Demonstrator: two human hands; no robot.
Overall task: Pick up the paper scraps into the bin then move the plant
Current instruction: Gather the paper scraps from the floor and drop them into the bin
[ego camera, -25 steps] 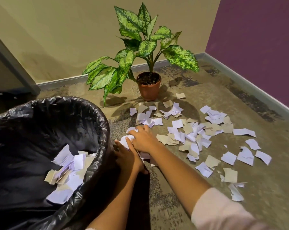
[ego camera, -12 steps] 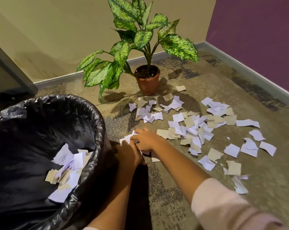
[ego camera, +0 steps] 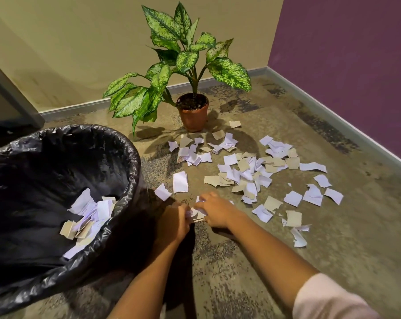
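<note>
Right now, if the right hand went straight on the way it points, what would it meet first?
The left hand, almost touching it; both pinch the same paper scraps. The right hand points left toward the lined bin, which would likely come next.

**Headcount: one bin, one plant, way too many scraps**

One bin (ego camera: pixel 131 157) with one black liner (ego camera: pixel 45 171). One plant (ego camera: pixel 185 58) in one brown pot (ego camera: pixel 193 116). Two hands in view, the left hand (ego camera: pixel 174 223) and the right hand (ego camera: pixel 218 212). The paper scraps (ego camera: pixel 245 173) on the floor (ego camera: pixel 333 261) overlap too much for an exact count, but it's several dozen, in two colours, white and tan. One pile (ego camera: pixel 89 215) of maybe a dozen more sits in the bin. Two walls: one beige wall (ego camera: pixel 79 42), one purple wall (ego camera: pixel 344 54).
</note>
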